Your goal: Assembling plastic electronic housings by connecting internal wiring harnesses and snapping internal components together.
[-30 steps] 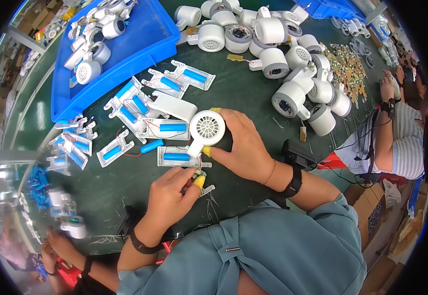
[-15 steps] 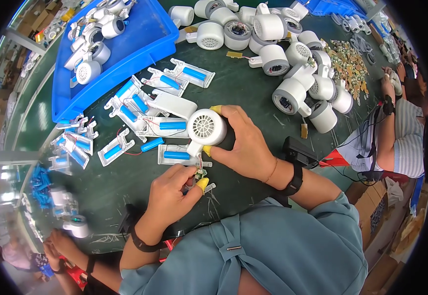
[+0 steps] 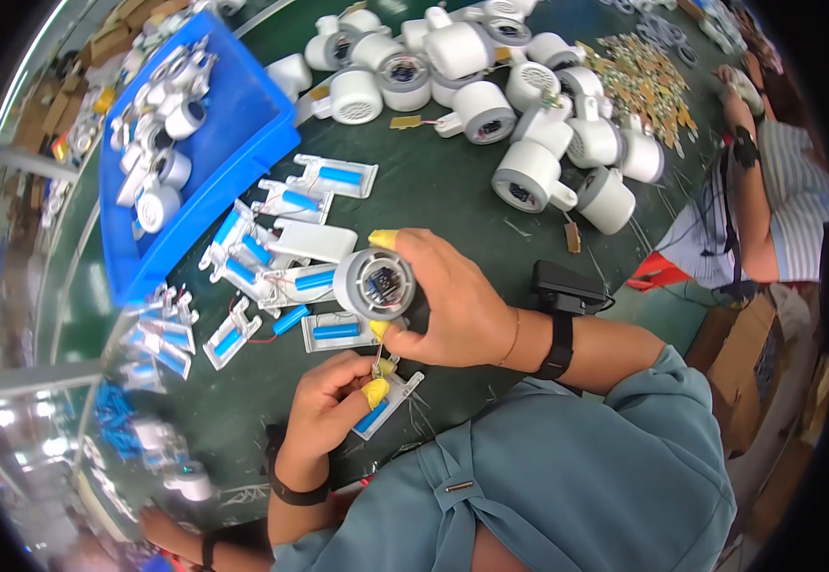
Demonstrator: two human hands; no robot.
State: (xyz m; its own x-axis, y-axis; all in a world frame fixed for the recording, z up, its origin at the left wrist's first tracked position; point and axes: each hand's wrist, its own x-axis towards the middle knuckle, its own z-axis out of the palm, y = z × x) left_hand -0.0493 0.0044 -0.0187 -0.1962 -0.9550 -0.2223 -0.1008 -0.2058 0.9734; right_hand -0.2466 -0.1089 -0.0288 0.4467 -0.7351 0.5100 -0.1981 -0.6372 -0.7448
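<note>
My right hand (image 3: 457, 305), with yellow covers on its thumb and a fingertip, grips a white round fan housing (image 3: 376, 284) by its sides. The housing's grey ring and inner circuit face up. Just below it, my left hand (image 3: 331, 400) is closed in a pinch at the thin wires coming from the housing. The small green circuit board seen there earlier is now mostly hidden by the fingers. Under the left fingertips lies a white handle shell (image 3: 397, 400) with a blue battery (image 3: 371, 418). Another shell with a battery (image 3: 336, 331) lies left of the housing.
More battery shells (image 3: 243, 262) lie at left, beside a blue tray (image 3: 276, 133) of white parts. Several fan housings (image 3: 486, 112) and a heap of small boards (image 3: 638, 81) cover the far side. A black device (image 3: 567, 286) sits near my right wrist; other people work on both sides.
The fan housing has turned in my right hand from its slotted grille to its open grey-ringed side. My left hand has shifted slightly downward, and a battery shell now shows beneath it. The view has shifted.
</note>
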